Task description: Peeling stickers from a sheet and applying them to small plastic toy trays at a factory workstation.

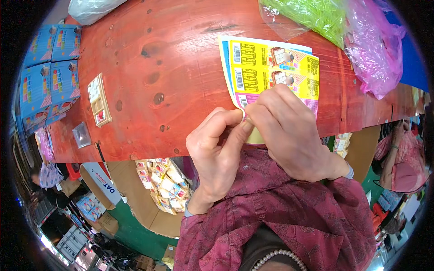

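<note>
A small stack of printed label sheets (249, 53), yellow and pink with barcodes and small pictures, lies near the table's front edge. My left hand (214, 149) pinches the left edge of the top sheet between thumb and forefinger. That edge is bent up and curls at the fingertips. Pressed close beside it, my right hand (291, 131) has its fingers closed at the same spot and covers the lower part of the sheet. What exactly lies between the right fingertips is hidden.
A small divided tray (99, 100) and a clear plastic box (82, 135) sit left on the red table (149, 81). Blue boxes (49, 81) are stacked far left. Green (312, 16) and pink (375, 54) bags lie back right. Below stands a carton (131, 198) of small packs (165, 185).
</note>
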`<state>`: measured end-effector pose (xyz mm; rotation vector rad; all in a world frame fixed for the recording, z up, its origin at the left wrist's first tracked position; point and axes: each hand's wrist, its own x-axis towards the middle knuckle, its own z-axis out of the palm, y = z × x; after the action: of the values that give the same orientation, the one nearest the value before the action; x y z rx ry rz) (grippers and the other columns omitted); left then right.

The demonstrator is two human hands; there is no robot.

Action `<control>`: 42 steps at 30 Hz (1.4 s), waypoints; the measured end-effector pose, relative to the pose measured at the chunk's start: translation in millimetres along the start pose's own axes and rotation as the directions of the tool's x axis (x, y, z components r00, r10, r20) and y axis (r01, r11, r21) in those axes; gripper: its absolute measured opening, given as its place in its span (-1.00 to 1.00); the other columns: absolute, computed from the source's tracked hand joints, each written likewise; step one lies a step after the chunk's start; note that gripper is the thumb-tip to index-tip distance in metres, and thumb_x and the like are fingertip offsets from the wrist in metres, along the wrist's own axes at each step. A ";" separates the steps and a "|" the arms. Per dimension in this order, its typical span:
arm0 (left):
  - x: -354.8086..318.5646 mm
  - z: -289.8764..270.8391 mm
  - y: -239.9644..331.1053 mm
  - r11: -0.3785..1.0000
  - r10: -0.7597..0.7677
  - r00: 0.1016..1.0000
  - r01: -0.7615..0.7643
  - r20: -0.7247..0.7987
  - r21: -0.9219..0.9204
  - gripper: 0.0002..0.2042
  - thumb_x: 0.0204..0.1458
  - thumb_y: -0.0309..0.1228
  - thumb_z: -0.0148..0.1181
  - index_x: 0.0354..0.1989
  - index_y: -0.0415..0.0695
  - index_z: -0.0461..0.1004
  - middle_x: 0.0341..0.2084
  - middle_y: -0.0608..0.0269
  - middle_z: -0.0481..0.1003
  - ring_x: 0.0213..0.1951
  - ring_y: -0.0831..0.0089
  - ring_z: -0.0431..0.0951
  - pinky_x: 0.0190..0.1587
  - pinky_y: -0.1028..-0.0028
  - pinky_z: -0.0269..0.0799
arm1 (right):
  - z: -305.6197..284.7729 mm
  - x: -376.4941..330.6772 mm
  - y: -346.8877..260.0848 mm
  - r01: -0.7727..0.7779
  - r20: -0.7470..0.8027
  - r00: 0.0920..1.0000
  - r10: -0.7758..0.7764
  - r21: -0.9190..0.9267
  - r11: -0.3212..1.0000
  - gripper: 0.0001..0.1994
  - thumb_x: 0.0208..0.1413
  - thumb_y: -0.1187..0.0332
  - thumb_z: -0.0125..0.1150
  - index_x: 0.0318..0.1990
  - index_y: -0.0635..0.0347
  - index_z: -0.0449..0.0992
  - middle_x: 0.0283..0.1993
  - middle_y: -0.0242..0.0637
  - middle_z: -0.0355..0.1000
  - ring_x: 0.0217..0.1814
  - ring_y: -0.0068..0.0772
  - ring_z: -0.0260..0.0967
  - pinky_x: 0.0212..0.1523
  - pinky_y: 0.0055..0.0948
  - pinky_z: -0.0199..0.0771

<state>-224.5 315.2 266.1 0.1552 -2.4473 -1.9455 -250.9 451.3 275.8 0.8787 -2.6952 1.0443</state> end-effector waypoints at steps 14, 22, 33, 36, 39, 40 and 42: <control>-1.7 -1.0 -4.2 0.995 -0.083 0.996 0.084 0.024 -0.062 -0.93 -0.14 -0.66 0.20 -0.46 -0.34 0.45 -0.66 0.33 0.33 -0.62 0.68 0.25 -0.58 0.64 0.16 | 0.4 -0.7 -3.2 -0.042 0.068 0.997 0.046 -0.063 0.997 -0.81 -0.22 0.50 0.10 -0.34 0.27 0.40 -0.38 -0.19 0.27 -0.30 -0.15 0.26 -0.32 -0.32 0.33; 0.2 -2.0 -8.0 0.989 -0.118 0.993 0.120 0.022 -0.084 -0.93 -0.13 -0.66 0.19 -0.44 -0.35 0.46 -0.66 0.36 0.32 -0.61 0.70 0.25 -0.56 0.67 0.15 | 8.1 -1.8 11.1 -0.088 0.007 0.996 0.088 0.026 0.996 -0.88 -0.26 0.51 0.09 -0.48 0.26 0.33 -0.44 -0.20 0.24 -0.30 -0.20 0.24 -0.34 -0.37 0.33; 0.8 -2.3 -16.0 0.960 -0.206 0.978 0.209 0.035 -0.186 -0.93 -0.09 -0.64 0.19 -0.40 -0.36 0.47 -0.62 0.43 0.32 -0.58 0.75 0.23 -0.53 0.70 0.15 | 19.9 -2.3 6.3 -0.140 -0.057 0.989 0.139 -0.029 0.990 -0.88 -0.16 0.54 0.17 -0.41 0.27 0.40 -0.45 -0.21 0.28 -0.37 -0.19 0.27 -0.37 -0.32 0.30; 0.8 -2.7 -15.5 0.947 -0.224 0.974 0.228 0.042 -0.227 -0.92 -0.08 -0.65 0.18 -0.39 -0.36 0.48 -0.62 0.45 0.33 -0.57 0.76 0.24 -0.52 0.72 0.16 | 25.6 -3.6 8.2 -0.184 -0.069 0.981 0.181 -0.040 0.982 -0.92 -0.12 0.56 0.12 -0.41 0.27 0.39 -0.47 -0.17 0.25 -0.38 -0.13 0.25 -0.38 -0.35 0.29; 0.6 -1.8 -18.6 0.913 -0.285 0.957 0.288 0.054 -0.288 -0.91 -0.07 -0.65 0.17 -0.37 -0.37 0.48 -0.61 0.46 0.34 -0.56 0.77 0.26 -0.50 0.73 0.18 | 24.0 -5.4 20.3 -0.216 -0.108 0.968 0.227 0.102 0.971 -0.95 0.00 0.51 0.08 -0.38 0.29 0.38 -0.44 -0.27 0.31 -0.40 -0.29 0.28 -0.38 -0.42 0.27; -0.6 -5.4 -22.4 0.911 -0.288 0.956 0.289 0.046 -0.293 -0.91 -0.07 -0.64 0.16 -0.37 -0.37 0.48 -0.61 0.46 0.35 -0.56 0.77 0.28 -0.50 0.73 0.20 | 22.6 -6.1 21.9 -0.211 -0.109 0.969 0.222 0.106 0.972 -0.95 0.00 0.51 0.08 -0.38 0.29 0.38 -0.44 -0.27 0.31 -0.40 -0.29 0.28 -0.38 -0.42 0.27; -2.4 -13.0 -27.7 0.911 -0.289 0.957 0.285 0.033 -0.298 -0.91 -0.07 -0.64 0.16 -0.36 -0.36 0.49 -0.61 0.46 0.37 -0.55 0.77 0.30 -0.50 0.73 0.23 | 17.1 -8.7 27.3 -0.490 -0.007 0.793 0.609 0.585 0.646 -0.90 0.13 0.44 0.01 -0.31 0.29 0.40 -0.35 -0.38 0.37 -0.36 -0.51 0.31 -0.34 -0.52 0.29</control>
<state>-219.2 296.7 242.2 0.5469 -2.1861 -2.3960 -257.3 460.5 244.4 -0.0885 -2.5387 1.9951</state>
